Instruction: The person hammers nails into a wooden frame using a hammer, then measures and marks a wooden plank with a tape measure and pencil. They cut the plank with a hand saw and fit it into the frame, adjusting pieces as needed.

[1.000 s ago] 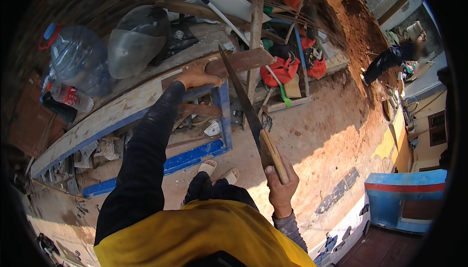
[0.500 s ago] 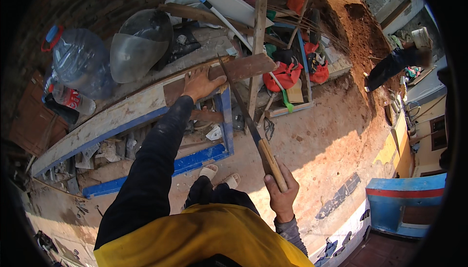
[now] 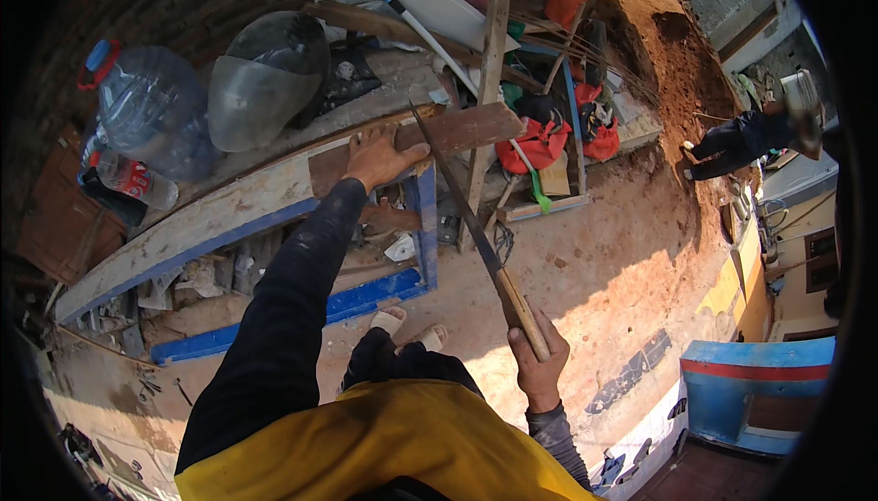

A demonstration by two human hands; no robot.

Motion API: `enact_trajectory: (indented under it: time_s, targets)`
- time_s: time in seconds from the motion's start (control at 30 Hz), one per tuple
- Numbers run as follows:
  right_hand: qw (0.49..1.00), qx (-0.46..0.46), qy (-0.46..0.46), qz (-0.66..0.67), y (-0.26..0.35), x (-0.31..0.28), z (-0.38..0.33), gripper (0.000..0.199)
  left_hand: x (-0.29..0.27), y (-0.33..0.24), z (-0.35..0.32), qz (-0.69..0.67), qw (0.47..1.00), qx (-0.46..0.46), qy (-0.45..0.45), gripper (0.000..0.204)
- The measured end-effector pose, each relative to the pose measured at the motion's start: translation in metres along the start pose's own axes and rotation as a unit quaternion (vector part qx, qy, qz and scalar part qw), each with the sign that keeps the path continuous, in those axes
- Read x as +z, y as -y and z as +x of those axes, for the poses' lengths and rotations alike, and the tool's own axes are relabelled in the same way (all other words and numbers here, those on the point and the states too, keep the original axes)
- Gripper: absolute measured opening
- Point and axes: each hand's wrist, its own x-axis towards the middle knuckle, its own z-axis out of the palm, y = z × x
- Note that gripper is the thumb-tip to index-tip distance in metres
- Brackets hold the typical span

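Observation:
My left hand (image 3: 377,155) lies on a brown board (image 3: 480,128), its fingers spread across the wood and its thumb pointing toward the blade. The board rests on a worn, pale plank (image 3: 242,192) with blue edges, and its right end sticks out past the blue frame (image 3: 424,226). In my right hand (image 3: 541,368) is a handsaw (image 3: 462,208), gripped by its wooden handle. Its long dark blade slants up and left across the board, just right of my left thumb. Whether the teeth are in a cut cannot be made out.
Behind the plank stand a large water jug (image 3: 151,103), a soda bottle (image 3: 137,181) and a helmet (image 3: 267,80) with a visor. An upright timber (image 3: 487,71) rises beside the board's end. Red bags (image 3: 540,146) lie right of it. Another person (image 3: 741,144) stands far right.
My right hand and the saw handle have shifted slightly right and down. My left hand stays on the board. The person at the far right has changed posture.

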Motion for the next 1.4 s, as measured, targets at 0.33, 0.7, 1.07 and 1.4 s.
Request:
enact_trajectory:
  time_s: [0.33, 0.7, 1.07, 1.4]
  targets:
    - [0.999, 0.033, 0.041, 0.004, -0.005, 0.018, 0.013, 0.052, 0.004, 0.0, -0.002, 0.024, 1.0, -0.013, -0.014, 0.113]
    - [0.995, -0.051, 0.067, -0.057, -0.001, 0.043, 0.045, 0.059, -0.006, -0.012, -0.005, 0.027, 0.999, 0.021, 0.0, 0.105]
    - [0.993, 0.001, 0.098, -0.073, -0.009, 0.053, 0.052, 0.059, 0.001, -0.005, -0.001, 0.055, 0.998, 0.025, -0.001, 0.108]
    - [0.992, 0.064, 0.094, -0.054, -0.006, 0.026, -0.01, 0.064, -0.001, -0.004, 0.0, 0.044, 0.999, 0.03, 0.009, 0.106]
